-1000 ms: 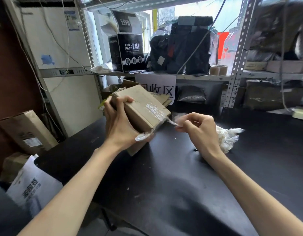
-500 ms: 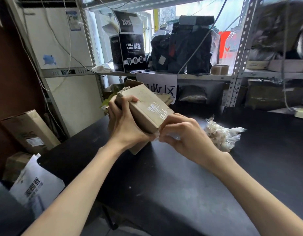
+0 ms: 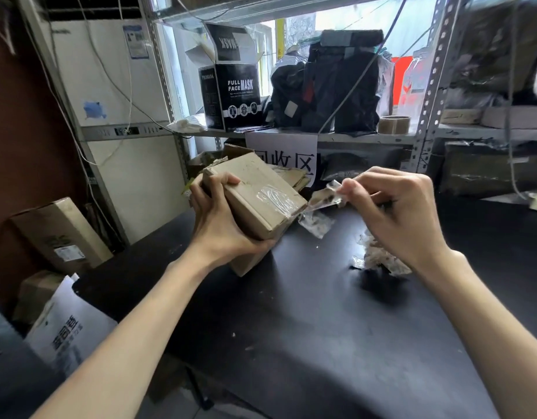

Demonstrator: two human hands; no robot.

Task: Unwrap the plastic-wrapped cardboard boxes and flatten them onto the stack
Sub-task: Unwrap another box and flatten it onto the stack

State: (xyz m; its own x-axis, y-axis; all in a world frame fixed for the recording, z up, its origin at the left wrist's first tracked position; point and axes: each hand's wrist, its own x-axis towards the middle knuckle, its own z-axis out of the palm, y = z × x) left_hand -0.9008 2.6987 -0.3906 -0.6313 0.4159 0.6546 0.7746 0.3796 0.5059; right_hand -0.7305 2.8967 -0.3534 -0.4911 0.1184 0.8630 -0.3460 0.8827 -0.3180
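Gripping the cardboard box [image 3: 255, 189] in the left hand [image 3: 218, 228], right hand [image 3: 403, 213] pinching its plastic wrap [image 3: 324, 198] just beside.

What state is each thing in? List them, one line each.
Cardboard box: held tilted, not flattened, film on one end.
Plastic film: partly peeled, stretched from box to right hand.
Left hand: grips the box.
Right hand: pinches the film.
Plastic wad: crumpled, lying on the table.
Mask box: top flap open.
Tape roll: lying flat on the shelf.
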